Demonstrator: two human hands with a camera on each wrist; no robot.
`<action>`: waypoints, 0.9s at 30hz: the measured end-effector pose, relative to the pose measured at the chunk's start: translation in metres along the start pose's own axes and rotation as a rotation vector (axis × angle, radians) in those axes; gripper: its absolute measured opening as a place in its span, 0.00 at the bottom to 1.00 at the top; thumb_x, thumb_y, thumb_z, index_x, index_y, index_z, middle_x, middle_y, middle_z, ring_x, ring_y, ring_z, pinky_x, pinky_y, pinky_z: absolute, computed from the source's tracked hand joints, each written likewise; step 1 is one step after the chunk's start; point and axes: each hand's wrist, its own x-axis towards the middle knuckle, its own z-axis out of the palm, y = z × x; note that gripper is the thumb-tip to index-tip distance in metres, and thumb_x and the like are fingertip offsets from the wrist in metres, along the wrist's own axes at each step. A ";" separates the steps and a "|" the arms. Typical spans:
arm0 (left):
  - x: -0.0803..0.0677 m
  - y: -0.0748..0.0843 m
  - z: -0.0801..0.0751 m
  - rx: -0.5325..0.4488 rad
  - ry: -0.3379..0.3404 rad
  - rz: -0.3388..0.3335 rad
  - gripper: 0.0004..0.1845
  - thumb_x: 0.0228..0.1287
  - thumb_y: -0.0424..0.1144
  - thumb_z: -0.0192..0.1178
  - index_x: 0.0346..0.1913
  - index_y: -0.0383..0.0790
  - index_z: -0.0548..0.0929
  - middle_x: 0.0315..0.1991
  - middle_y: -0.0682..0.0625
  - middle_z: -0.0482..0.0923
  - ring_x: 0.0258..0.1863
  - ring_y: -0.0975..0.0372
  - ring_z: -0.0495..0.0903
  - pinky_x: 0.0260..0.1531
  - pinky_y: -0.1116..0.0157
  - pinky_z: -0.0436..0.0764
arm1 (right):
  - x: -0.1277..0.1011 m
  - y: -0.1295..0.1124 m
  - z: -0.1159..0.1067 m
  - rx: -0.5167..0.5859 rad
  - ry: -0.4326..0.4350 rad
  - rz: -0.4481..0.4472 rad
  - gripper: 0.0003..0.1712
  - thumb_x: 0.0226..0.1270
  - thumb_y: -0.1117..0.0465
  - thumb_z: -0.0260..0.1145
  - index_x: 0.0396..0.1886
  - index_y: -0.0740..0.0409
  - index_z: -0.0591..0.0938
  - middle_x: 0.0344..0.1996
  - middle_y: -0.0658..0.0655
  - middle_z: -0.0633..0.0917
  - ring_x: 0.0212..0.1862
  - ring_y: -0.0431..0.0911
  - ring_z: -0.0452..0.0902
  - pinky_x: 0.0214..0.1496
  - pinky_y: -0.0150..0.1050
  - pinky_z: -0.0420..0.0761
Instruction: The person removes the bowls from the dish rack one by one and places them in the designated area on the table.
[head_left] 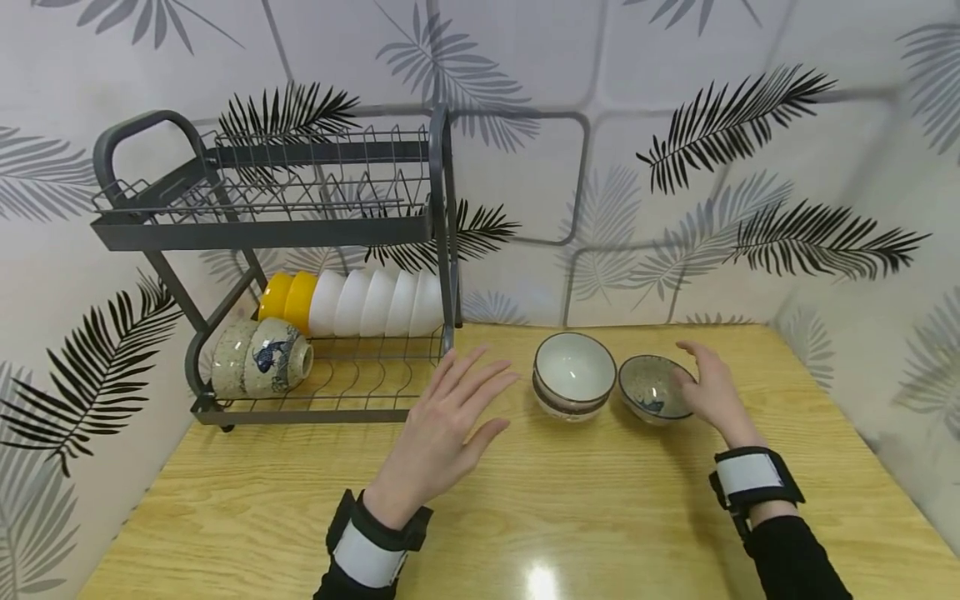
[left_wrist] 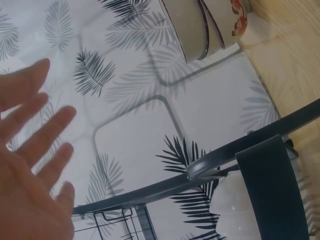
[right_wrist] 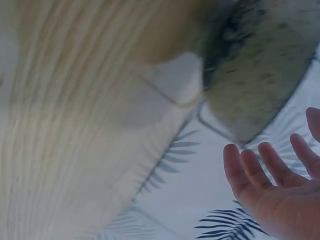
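Note:
Two bowls stand side by side on the wooden table (head_left: 525, 517): a pale bowl (head_left: 573, 375) stacked on another, and to its right a speckled bowl (head_left: 651, 387) with a blue mark inside. My right hand (head_left: 708, 385) hovers open at the right rim of the speckled bowl (right_wrist: 260, 65), fingers straight, holding nothing. My left hand (head_left: 450, 412) floats open above the table, fingers spread, between the dish rack (head_left: 300, 242) and the pale bowl. In the left wrist view the left hand (left_wrist: 30, 165) shows its open palm, and the stacked bowls (left_wrist: 200, 25) appear at the top.
The grey two-tier dish rack stands at the back left. Its lower shelf holds two yellow bowls (head_left: 288, 302), several white bowls (head_left: 378, 302) and patterned bowls (head_left: 258, 358) on their sides. The upper shelf (head_left: 262, 192) holds nothing. Walls with leaf print close in behind and on both sides.

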 end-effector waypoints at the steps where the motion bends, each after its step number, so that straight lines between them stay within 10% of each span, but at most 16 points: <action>1: 0.000 0.000 0.000 0.003 0.008 -0.023 0.26 0.67 0.42 0.65 0.67 0.44 0.76 0.67 0.48 0.77 0.75 0.50 0.66 0.80 0.50 0.55 | -0.004 -0.005 -0.001 0.009 0.022 -0.019 0.28 0.78 0.67 0.52 0.72 0.77 0.61 0.68 0.82 0.63 0.68 0.77 0.59 0.67 0.72 0.64; 16: -0.002 -0.018 -0.003 -0.060 0.213 -0.338 0.22 0.68 0.39 0.65 0.63 0.38 0.79 0.66 0.40 0.76 0.74 0.42 0.65 0.77 0.40 0.55 | -0.048 -0.087 0.020 0.225 0.186 -0.215 0.25 0.78 0.63 0.57 0.69 0.69 0.69 0.66 0.74 0.72 0.66 0.69 0.69 0.58 0.69 0.77; 24: -0.021 -0.056 -0.013 -0.013 0.098 -0.588 0.28 0.70 0.41 0.63 0.68 0.34 0.72 0.74 0.30 0.60 0.78 0.32 0.47 0.77 0.35 0.48 | -0.055 -0.101 0.021 0.257 0.190 -0.305 0.23 0.75 0.67 0.60 0.66 0.68 0.73 0.63 0.70 0.77 0.63 0.64 0.73 0.55 0.62 0.82; 27: -0.029 -0.071 -0.017 0.023 0.071 -0.643 0.31 0.70 0.42 0.63 0.70 0.33 0.69 0.76 0.29 0.54 0.79 0.32 0.41 0.76 0.33 0.45 | -0.058 -0.103 0.019 0.270 0.221 -0.297 0.21 0.75 0.67 0.60 0.65 0.67 0.75 0.62 0.68 0.79 0.61 0.53 0.76 0.55 0.43 0.85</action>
